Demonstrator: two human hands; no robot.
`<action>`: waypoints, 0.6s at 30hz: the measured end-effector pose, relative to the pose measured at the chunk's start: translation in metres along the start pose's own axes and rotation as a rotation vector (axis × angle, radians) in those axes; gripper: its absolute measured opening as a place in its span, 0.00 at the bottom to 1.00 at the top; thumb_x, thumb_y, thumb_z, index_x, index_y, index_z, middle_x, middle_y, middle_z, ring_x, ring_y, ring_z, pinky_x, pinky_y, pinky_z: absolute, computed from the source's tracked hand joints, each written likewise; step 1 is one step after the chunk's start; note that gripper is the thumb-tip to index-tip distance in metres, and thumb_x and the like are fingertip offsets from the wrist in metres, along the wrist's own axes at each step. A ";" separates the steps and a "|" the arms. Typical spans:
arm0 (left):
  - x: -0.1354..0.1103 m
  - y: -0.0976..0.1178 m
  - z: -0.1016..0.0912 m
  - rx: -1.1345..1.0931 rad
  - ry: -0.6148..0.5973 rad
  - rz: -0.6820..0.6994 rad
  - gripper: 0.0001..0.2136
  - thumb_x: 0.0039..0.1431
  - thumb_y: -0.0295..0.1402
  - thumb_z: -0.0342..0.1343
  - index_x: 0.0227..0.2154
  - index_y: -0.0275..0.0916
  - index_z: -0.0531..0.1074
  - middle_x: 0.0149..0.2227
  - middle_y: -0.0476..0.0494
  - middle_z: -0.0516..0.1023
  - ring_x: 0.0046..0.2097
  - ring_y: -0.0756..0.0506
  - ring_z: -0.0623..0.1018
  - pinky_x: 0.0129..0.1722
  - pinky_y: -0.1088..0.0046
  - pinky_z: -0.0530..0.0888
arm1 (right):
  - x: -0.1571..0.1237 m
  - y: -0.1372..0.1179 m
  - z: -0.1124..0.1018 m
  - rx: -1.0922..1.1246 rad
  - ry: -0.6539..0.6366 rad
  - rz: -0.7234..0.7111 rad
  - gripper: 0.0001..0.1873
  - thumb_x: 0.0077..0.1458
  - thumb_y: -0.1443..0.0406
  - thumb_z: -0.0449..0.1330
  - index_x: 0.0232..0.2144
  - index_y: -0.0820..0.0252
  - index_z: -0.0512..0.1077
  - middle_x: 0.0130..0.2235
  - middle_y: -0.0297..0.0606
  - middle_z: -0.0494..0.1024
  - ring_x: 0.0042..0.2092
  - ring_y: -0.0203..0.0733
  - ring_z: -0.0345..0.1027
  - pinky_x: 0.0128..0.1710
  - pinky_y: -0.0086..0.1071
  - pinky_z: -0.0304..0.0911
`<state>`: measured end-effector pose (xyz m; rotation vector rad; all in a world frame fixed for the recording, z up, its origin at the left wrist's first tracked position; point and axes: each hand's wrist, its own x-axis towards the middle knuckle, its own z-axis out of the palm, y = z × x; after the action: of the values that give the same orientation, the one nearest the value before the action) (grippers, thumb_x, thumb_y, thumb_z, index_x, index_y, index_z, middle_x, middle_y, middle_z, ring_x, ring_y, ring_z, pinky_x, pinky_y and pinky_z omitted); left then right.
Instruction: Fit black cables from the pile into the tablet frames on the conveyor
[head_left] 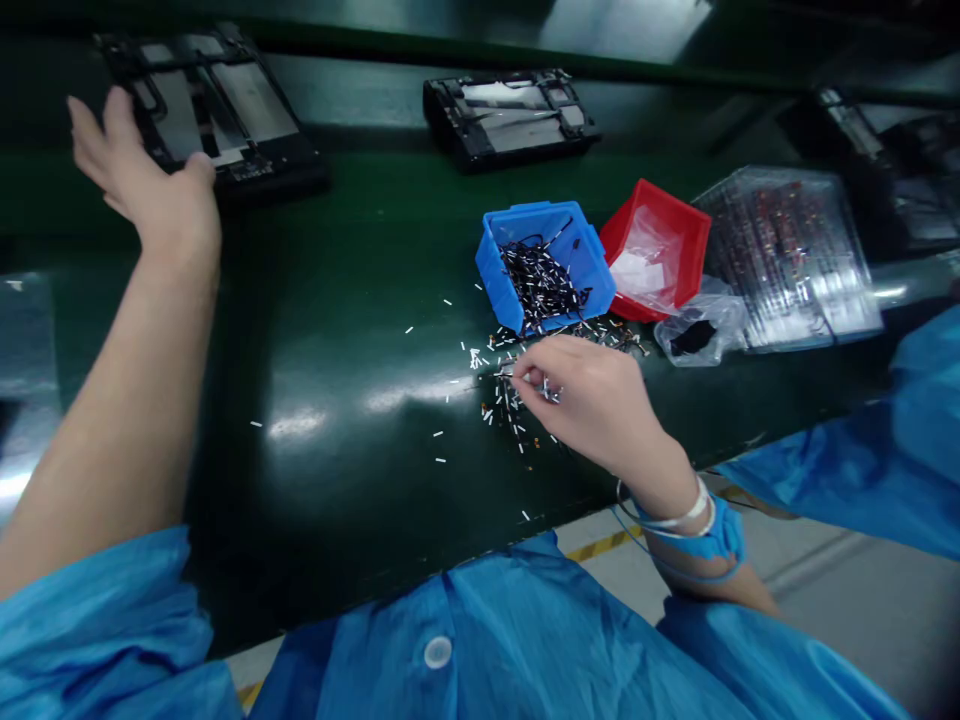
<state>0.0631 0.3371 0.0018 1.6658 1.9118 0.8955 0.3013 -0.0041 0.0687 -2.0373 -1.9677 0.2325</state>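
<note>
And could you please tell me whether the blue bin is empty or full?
Partly filled: a heap of dark strips lies in the blue bin, its inner wall showing above.

A left device and a middle device lie toward the far edge of the desk; nearer, loose strips lie before a bin, left of trays.

The light is dim, with white glare streaking the bench. The upper right corner sinks into darkness.

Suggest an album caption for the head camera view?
Right hand pinching among scattered white bits near a blue bin, left hand at a device.
</note>
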 end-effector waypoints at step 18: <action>-0.345 0.005 -0.014 0.127 -0.666 1.537 0.21 0.67 0.37 0.42 0.55 0.29 0.68 0.61 0.37 0.66 0.63 0.39 0.64 0.64 0.60 0.52 | -0.108 0.036 0.041 0.227 0.487 0.621 0.10 0.57 0.60 0.56 0.29 0.57 0.74 0.25 0.32 0.74 0.25 0.35 0.64 0.27 0.29 0.59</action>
<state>0.1156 -0.0038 -0.0126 2.9084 0.0100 0.4505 0.3170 -0.1079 0.0084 -2.2228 -0.9563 0.0696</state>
